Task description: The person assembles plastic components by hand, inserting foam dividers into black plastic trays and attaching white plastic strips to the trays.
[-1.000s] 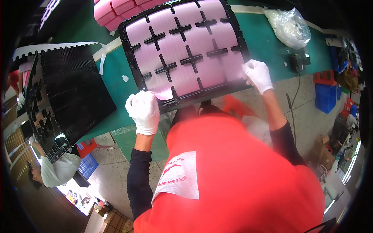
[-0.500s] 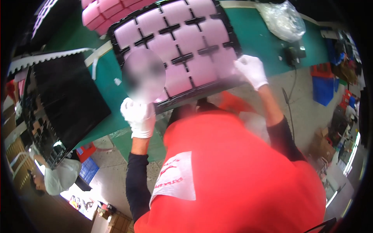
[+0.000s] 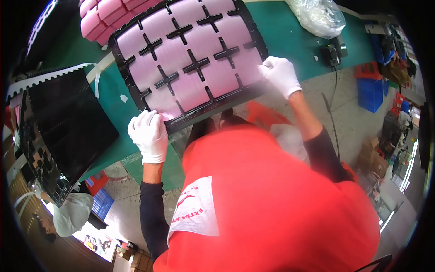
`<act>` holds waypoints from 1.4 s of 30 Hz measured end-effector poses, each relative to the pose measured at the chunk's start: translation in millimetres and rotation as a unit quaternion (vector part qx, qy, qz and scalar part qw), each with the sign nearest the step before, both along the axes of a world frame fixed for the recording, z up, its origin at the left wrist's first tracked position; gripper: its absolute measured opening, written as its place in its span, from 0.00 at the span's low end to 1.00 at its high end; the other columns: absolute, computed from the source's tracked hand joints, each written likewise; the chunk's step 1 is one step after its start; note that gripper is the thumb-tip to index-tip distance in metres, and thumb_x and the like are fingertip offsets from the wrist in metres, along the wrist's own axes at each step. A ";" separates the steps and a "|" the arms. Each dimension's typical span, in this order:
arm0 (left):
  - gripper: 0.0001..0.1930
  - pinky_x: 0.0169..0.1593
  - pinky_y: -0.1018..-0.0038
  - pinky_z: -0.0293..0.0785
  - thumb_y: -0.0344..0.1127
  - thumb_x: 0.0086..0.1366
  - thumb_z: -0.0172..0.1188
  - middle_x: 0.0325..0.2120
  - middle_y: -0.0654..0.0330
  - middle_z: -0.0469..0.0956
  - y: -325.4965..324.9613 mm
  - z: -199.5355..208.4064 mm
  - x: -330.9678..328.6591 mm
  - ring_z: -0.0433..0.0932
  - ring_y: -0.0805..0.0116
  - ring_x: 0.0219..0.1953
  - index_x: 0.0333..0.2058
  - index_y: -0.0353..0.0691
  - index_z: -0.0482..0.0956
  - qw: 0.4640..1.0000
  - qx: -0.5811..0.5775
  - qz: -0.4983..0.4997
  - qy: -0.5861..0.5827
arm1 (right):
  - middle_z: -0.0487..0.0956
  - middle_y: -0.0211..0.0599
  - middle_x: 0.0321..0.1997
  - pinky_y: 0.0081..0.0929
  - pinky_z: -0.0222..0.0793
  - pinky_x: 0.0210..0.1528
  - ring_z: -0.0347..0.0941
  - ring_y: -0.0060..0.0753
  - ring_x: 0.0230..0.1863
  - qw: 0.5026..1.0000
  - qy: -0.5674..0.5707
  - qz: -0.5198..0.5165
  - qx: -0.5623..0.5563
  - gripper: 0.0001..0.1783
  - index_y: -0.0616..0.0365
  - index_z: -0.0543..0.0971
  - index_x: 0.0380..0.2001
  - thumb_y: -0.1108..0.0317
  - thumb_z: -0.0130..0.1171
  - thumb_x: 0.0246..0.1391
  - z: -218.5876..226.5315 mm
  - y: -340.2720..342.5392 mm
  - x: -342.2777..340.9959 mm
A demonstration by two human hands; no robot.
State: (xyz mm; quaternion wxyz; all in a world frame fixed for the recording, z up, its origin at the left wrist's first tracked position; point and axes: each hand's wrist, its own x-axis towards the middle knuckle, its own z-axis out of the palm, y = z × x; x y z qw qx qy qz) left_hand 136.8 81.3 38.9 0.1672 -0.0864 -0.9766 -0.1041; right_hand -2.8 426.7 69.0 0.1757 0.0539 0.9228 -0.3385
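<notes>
A black tray (image 3: 213, 105) with cross-shaped dividers holds several pink, rounded foam-like pieces (image 3: 197, 86) in rows. It rests on the green table, its near edge toward my body. My left hand (image 3: 148, 137), in a white glove, is closed at the tray's near left corner, its fingers curled beside a pale pink edge. My right hand (image 3: 282, 76), also gloved in white, is closed at the near right corner, fingertips bent down against the rim. The undersides of both grips are hidden.
Pink blocks (image 3: 115, 13) are stacked beyond the tray. Black sheets or trays (image 3: 68, 118) stand at left. A clear plastic bag (image 3: 319, 18) and a black corded device (image 3: 330, 55) lie on the green table (image 3: 290, 41) at right. A co-worker (image 3: 72, 213) is at lower left; a blue bin (image 3: 370, 94) stands right.
The whole view has shifted, so tray, table and hands appear farther left and higher. The tray's crosses now show more fully. Both hands stay closed at the near corners.
</notes>
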 end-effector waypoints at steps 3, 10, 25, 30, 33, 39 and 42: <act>0.09 0.46 0.63 0.69 0.26 0.46 0.62 0.32 0.63 0.78 0.0 8.8 -2.9 0.77 0.59 0.40 0.28 0.44 0.77 1.000 -0.010 -0.014 0.009 | 0.79 0.34 0.16 0.22 0.71 0.21 0.76 0.25 0.15 1.000 -0.002 0.019 0.015 0.11 0.58 0.78 0.21 0.62 0.59 0.49 -3.4 1.8 -1.3; 0.11 0.51 0.62 0.66 0.28 0.45 0.62 0.34 0.68 0.76 -2.7 7.6 1.9 0.74 0.65 0.45 0.30 0.50 0.77 1.000 -0.026 0.000 -0.014 | 0.79 0.34 0.17 0.21 0.70 0.20 0.75 0.24 0.14 0.997 -0.073 -0.034 -0.001 0.11 0.59 0.78 0.23 0.62 0.60 0.51 2.8 -4.6 -1.8; 0.10 0.45 0.64 0.69 0.27 0.44 0.66 0.31 0.65 0.79 -3.0 0.6 0.7 0.77 0.61 0.38 0.28 0.46 0.79 0.996 0.083 0.017 -0.018 | 0.79 0.34 0.17 0.20 0.66 0.17 0.72 0.21 0.13 0.994 -0.086 -0.062 -0.036 0.10 0.63 0.78 0.23 0.65 0.60 0.51 2.2 -3.5 -1.3; 0.11 0.46 0.64 0.69 0.28 0.44 0.66 0.31 0.65 0.79 -3.6 -1.2 1.9 0.77 0.62 0.39 0.29 0.47 0.79 0.996 0.085 0.018 -0.028 | 0.78 0.34 0.17 0.20 0.67 0.17 0.72 0.21 0.13 0.994 -0.084 -0.057 -0.036 0.10 0.63 0.78 0.24 0.66 0.60 0.51 2.1 -2.0 -1.4; 0.11 0.48 0.64 0.68 0.28 0.45 0.65 0.32 0.65 0.79 -4.0 -2.8 2.0 0.76 0.61 0.41 0.30 0.46 0.80 0.997 0.074 0.015 -0.032 | 0.79 0.35 0.17 0.21 0.67 0.17 0.72 0.21 0.13 0.994 -0.081 -0.059 -0.045 0.10 0.62 0.79 0.25 0.65 0.60 0.51 -1.8 2.8 -1.3; 0.14 0.55 0.59 0.61 0.32 0.47 0.63 0.40 0.62 0.78 1.1 12.1 5.5 0.72 0.59 0.49 0.36 0.43 0.80 0.997 0.060 0.006 -0.056 | 0.80 0.35 0.18 0.22 0.72 0.21 0.76 0.24 0.15 0.998 -0.051 -0.033 -0.031 0.11 0.61 0.79 0.27 0.62 0.59 0.50 1.0 -1.1 1.3; 0.17 0.58 0.58 0.58 0.40 0.49 0.64 0.41 0.61 0.77 7.8 21.3 4.3 0.71 0.59 0.50 0.38 0.42 0.79 0.995 0.023 0.021 -0.092 | 0.80 0.35 0.17 0.22 0.73 0.22 0.76 0.26 0.15 0.999 -0.038 -0.015 -0.004 0.12 0.60 0.79 0.27 0.61 0.58 0.50 0.4 1.9 1.6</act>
